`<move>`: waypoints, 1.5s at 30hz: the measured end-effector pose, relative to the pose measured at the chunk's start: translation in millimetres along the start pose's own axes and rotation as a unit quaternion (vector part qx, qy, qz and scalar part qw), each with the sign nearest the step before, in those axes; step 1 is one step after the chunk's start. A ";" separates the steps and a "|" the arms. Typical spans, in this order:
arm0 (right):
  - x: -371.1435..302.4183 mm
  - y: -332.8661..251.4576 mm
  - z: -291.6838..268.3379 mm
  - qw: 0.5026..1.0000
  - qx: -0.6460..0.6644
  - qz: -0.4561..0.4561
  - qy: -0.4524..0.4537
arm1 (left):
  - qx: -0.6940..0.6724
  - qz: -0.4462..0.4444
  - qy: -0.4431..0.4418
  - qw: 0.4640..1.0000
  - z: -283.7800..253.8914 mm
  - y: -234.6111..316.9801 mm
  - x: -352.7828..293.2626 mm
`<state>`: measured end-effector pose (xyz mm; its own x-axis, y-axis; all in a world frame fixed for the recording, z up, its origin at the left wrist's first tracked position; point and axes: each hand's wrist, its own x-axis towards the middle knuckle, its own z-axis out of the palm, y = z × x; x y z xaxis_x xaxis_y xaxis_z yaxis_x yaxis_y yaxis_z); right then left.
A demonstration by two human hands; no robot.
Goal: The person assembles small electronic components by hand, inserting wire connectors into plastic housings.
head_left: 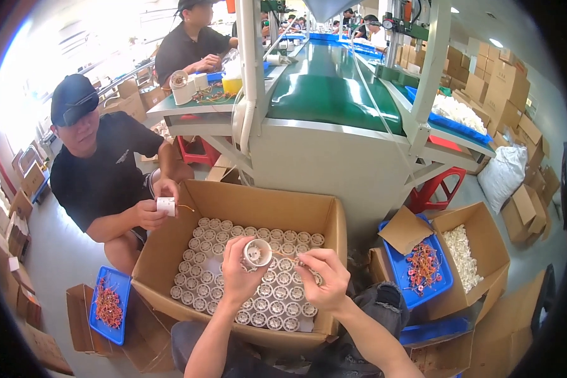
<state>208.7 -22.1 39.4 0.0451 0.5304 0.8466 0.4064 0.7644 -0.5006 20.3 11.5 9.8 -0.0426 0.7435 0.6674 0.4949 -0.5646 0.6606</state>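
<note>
1. White and round, a hollow cup (pixel 257 252) is showing its open mouth and inner fittings near the frame's centre.
2. The left hand (pixel 239 277) is curling around it.
3. The right hand (pixel 323 276) is pinching a thin orange wire (pixel 283 254).

Thin wire (pixel 285 254), tip indistinct

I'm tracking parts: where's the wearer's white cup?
Below centre, slightly left in the head view, the white cup is in the left hand, over the cardboard box.
</note>
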 end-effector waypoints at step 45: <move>-17.2 -1.1 8.3 0.940 0.010 0.263 -0.216 | -0.048 0.082 -0.112 0.989 27.1 7.7 -27.0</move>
<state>199.9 -29.0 23.9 -0.1424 0.9331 0.3304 0.4142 0.3593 -0.8363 48.8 -3.2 -12.5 0.2305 0.6933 0.6828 0.3948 -0.7080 0.5855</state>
